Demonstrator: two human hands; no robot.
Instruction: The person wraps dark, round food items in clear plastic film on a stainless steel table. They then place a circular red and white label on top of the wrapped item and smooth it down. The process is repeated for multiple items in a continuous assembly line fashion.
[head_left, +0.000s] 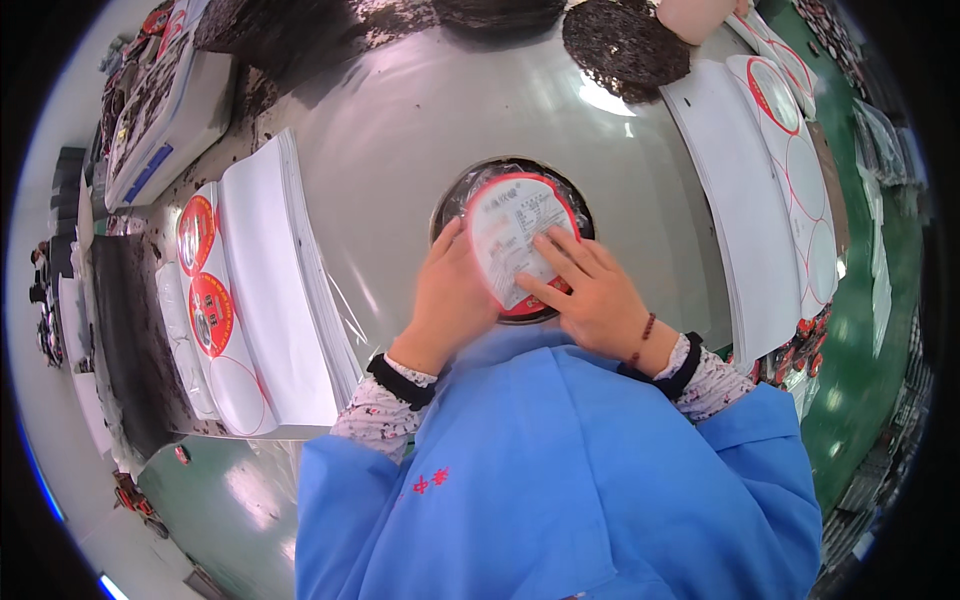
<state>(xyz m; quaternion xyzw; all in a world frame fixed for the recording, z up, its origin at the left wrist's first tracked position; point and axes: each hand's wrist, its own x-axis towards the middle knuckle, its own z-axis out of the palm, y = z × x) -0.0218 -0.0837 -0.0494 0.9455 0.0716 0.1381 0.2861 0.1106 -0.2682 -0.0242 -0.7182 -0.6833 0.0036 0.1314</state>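
A round label (499, 217) with a red rim and printed writing lies over a dark round tray (587, 212) that is lined with clear plastic film. At the label's left edge is my left hand (457, 289), slightly blurred, its fingers along the rim. My right hand (589, 289) rests on the label's lower right with its fingers spread over it. Whether either hand pinches the label is hard to tell. What lies inside the tray under the label is mostly hidden.
Stacked white sheets (274, 277) and a strip of round red labels (210, 315) lie left; more sheets (731, 202) and labels (806, 176) lie right. Dark round dried seaweed cakes (626, 49) are at the far edge. A white bin (180, 120) stands far left. Someone's hand (741, 7) shows at far right.
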